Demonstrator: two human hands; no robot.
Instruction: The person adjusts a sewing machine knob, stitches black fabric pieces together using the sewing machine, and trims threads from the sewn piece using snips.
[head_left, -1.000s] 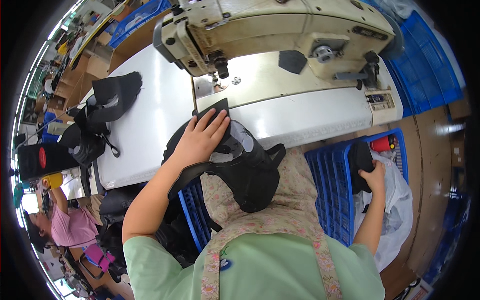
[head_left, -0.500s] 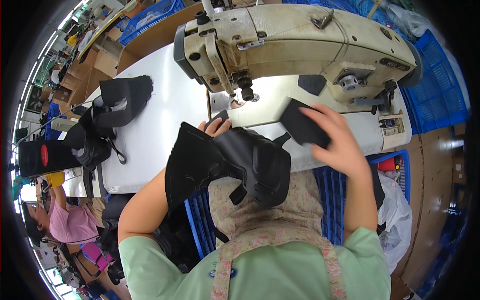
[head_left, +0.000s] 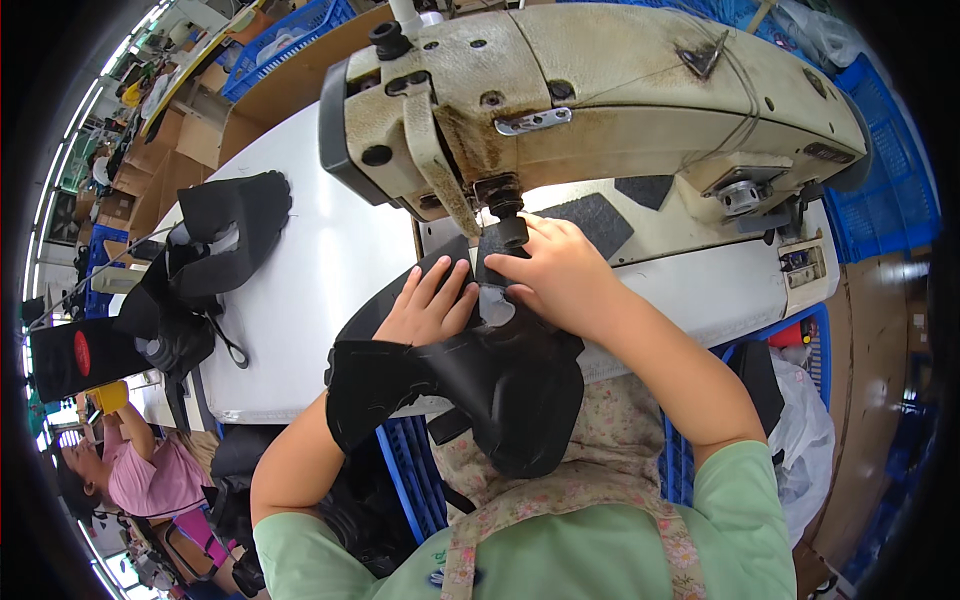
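My left hand (head_left: pixel 428 305) lies with its fingers spread on a sewn black piece (head_left: pixel 385 385), left of the needle. The piece's curved, padded body (head_left: pixel 525 410) hangs over the near table edge toward my lap. My right hand (head_left: pixel 562 275), thumb and fingers bent, presses and holds a flat dark grey piece (head_left: pixel 600 225) beside the presser foot. That flat piece runs under the head of the cream sewing machine (head_left: pixel 600 100). Its needle bar (head_left: pixel 508 215) stands right between my hands. Where the two pieces meet is partly hidden by the fingers.
Another sewn black piece (head_left: pixel 235 225) lies at the left of the white table (head_left: pixel 270 340). A small dark scrap (head_left: pixel 645 188) rests on the machine bed. Blue crates (head_left: pixel 885 160) stand at the right. A co-worker in a pink shirt (head_left: pixel 160 480) sits at far left.
My right hand has brought the flat dark piece left, to the presser foot. My left hand has come out from behind the sewn piece onto its top. The sewn piece has shifted down.
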